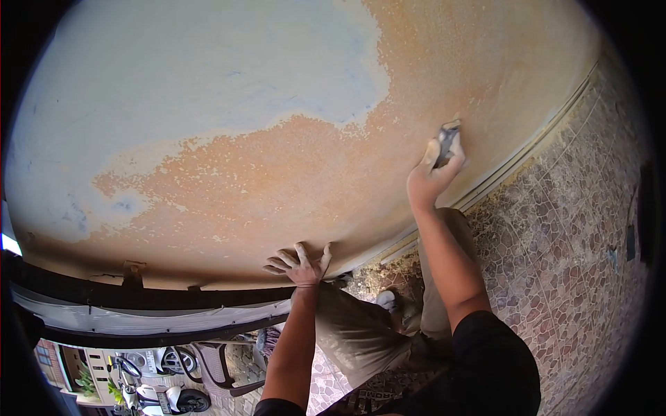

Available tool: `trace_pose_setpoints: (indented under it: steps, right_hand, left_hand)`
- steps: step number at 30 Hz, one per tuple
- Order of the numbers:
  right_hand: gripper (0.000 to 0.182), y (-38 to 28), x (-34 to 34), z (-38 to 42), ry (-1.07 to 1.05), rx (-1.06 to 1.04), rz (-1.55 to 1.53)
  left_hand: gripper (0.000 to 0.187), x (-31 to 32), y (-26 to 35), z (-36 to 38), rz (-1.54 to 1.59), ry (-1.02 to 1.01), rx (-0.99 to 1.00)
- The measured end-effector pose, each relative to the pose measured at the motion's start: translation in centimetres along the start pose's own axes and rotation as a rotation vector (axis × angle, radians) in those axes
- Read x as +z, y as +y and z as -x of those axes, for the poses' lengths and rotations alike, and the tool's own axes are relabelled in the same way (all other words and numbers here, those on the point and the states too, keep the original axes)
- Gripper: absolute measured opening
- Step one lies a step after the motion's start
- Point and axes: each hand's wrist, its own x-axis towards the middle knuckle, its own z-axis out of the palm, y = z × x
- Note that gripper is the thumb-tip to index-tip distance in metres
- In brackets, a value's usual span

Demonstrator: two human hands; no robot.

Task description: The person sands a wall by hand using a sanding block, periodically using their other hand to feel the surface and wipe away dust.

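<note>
My left hand lies with its fingers spread against the lower part of a wall, holding nothing. The wall has a pale blue-white area and a wide tan-orange area with ragged, flaking borders. Farther right, my right hand is closed around a small dark grey hand tool. The tool's pale, dusty end meets the tan surface in this view. My fingers cover most of it, so I cannot tell its exact kind. Both hands look dusty.
A floor of reddish stone-pattern tiles runs along the wall's base, strewn with pale flakes. My dusty trousered leg is bent near the wall. At lower left are a brown chair, parked motorcycles and a dark-edged light panel.
</note>
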Motion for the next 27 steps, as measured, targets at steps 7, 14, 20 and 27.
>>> trace_pose_setpoints:
  steps: [7, 14, 20, 27]
  right_hand:
    - [0.067, 0.9, -1.6, 4.6, -0.395, -0.678, 0.075]
    - [0.055, 2.0, -0.5, 0.7, 0.015, 0.192, -0.022]
    - [0.058, 0.3, -2.2, 6.9, -0.445, -0.537, 0.053]
    - [0.057, 2.7, -1.4, 0.3, -0.002, 0.04, 0.131]
  left_hand:
    - [0.112, -0.5, -0.4, -0.1, -0.019, -0.026, 0.032]
    - [0.104, -4.1, 1.5, -2.2, 0.102, -0.152, -0.113]
    - [0.113, -6.7, 3.4, -14.0, 0.033, -0.015, -0.226]
    - [0.131, -10.9, -0.1, -19.8, -0.029, -0.114, -0.199]
